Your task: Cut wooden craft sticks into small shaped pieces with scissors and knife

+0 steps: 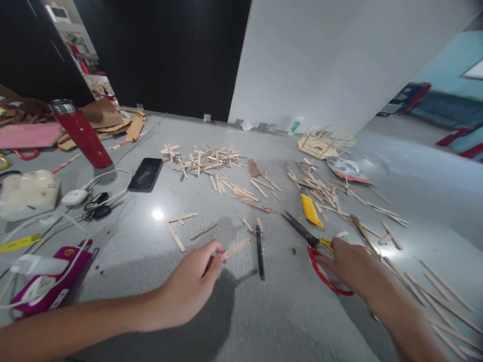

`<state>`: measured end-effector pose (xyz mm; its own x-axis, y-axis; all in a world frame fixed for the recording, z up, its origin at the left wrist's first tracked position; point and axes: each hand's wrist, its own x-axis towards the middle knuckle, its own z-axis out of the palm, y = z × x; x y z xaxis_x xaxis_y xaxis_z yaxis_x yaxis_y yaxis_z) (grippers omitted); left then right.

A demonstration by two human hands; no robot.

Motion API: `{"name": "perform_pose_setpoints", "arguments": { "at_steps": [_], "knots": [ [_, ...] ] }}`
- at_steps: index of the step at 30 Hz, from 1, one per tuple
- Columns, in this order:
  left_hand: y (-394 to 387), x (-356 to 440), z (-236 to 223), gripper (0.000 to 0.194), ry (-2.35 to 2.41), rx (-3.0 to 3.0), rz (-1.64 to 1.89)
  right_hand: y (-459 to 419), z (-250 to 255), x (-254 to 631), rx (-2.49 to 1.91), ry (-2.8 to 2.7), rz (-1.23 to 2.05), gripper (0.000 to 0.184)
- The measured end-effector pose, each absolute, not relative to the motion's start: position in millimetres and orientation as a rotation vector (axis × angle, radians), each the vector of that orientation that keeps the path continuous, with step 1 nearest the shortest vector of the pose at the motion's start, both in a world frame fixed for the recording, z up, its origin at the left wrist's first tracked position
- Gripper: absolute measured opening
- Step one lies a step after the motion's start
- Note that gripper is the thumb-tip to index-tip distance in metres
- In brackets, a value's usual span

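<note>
My left hand pinches one end of a short craft stick between thumb and fingers, with the stick's free end pointing right. At the right, my right hand is closed on the red and yellow handles of a pair of scissors. The dark blades point to the upper left and look slightly parted. Between the hands lies a black pen, with short stick pieces by its tip. Just beyond my left hand, a few sticks form an angled shape on the grey table.
Loose craft sticks are heaped farther back. A yellow-handled cutter lies beyond the scissors, and a stick-built frame stands near the wall. Leftward are a phone, keys, a red bottle, white cables and a purple device.
</note>
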<state>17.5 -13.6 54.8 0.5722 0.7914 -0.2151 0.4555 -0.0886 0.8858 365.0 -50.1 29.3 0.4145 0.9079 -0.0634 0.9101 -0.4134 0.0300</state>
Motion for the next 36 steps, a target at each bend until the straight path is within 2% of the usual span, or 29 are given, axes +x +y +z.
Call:
{"name": "perform_pose_setpoints", "arguments": {
  "at_steps": [7,11,13,18,21,23,25,29,36],
  "knots": [
    [-12.7,15.6,25.2,0.034,1.000,1.883,0.304,-51.1,52.8,356.8,2.459,1.706,-0.102,0.022],
    [-12.7,18.2,19.0,0.034,0.993,1.847,0.297,-49.3,58.0,329.8,2.288,2.196,-0.062,0.041],
    [-12.5,18.8,17.3,0.034,0.997,1.851,0.303,-50.9,57.9,305.7,2.070,2.552,-0.101,0.044],
    [-12.5,18.4,16.8,0.038,1.000,1.881,0.318,-62.2,55.4,246.8,1.790,2.823,-0.238,0.036],
    [-13.9,16.8,18.1,0.039,1.001,1.900,0.316,-63.2,42.8,235.7,1.719,3.041,0.013,0.039],
    [-15.1,14.9,18.0,0.038,1.000,1.907,0.334,-60.7,27.4,237.5,1.742,3.223,0.340,0.031],
    [-16.4,12.9,16.9,0.037,0.987,1.912,0.359,-57.8,10.2,241.2,1.755,3.305,0.479,0.026],
    [-18.4,10.9,13.8,0.037,0.997,1.916,0.421,-54.5,-11.5,242.6,1.706,3.395,0.556,0.023],
    [-22.3,10.5,12.8,0.038,0.987,1.948,0.426,-53.2,-11.1,238.3,1.551,3.518,0.617,0.025]
  ]
}}
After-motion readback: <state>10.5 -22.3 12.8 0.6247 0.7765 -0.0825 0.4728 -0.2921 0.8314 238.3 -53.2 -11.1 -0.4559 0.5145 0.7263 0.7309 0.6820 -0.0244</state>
